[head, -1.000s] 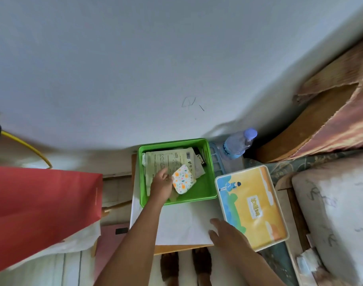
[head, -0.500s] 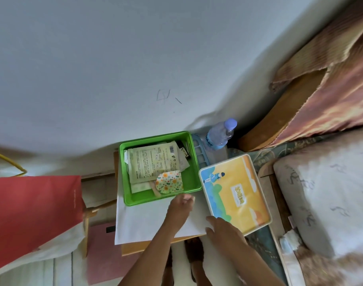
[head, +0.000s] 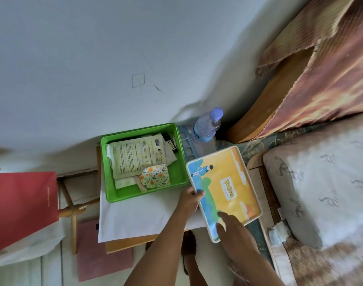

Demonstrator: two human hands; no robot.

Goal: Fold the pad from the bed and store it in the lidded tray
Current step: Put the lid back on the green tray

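Already the folded floral pad (head: 155, 176) lies inside the green tray (head: 177, 141), at its near right corner, resting on a printed packet (head: 138, 156) and other papers. What remains, by my judgement, is putting the lid on. That lid (head: 228, 188), yellow and blue with a picture on it, lies tilted just right of the tray, partly over the table's (head: 122, 243) right edge. The left hand (head: 189, 200) pinches the lid's left rim, fingers curled onto its face. The right hand (head: 231, 226) rests on the near end with fingers loosely spread, gripping nothing that I can make out.

Risks from here: the lid overhangs the table beside the bed (head: 312, 182), so an uneven lift could tip it off. A water bottle (head: 207, 125) stands just behind the tray's far right corner; swinging the lid across could knock it. The papers ride high, so the lid may not seat flat, and the white sheet (head: 135, 213) under the tray could let it slide.
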